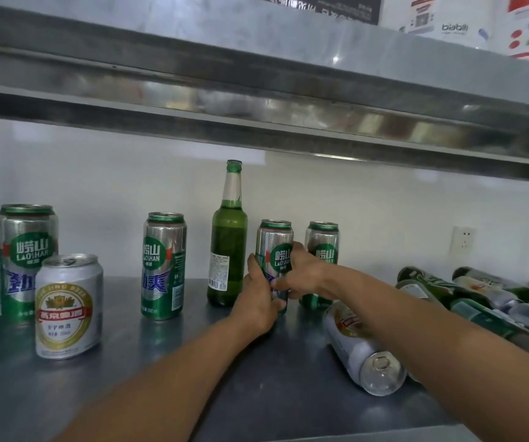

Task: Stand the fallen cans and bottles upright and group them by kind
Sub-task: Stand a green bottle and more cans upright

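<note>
My left hand (258, 298) and my right hand (304, 275) both grip one tall green-and-silver Laoshan can (276, 240) that stands upright on the steel shelf (161, 378). Just left of it stands a green glass bottle (228, 247). Another tall Laoshan can (323, 244) stands behind my right hand. A third stands further left (162, 266), and two more are at the far left (28, 250). A short silver can (68, 306) is upright at the front left. A short silver can (365, 349) lies on its side under my right forearm. Several green bottles (467, 301) lie fallen at the right.
The upper steel shelf (256, 90) hangs low over the cans. A white wall with a socket (463, 240) is behind. Boxes (448, 17) sit on the upper shelf. The shelf's front edge runs along the bottom right.
</note>
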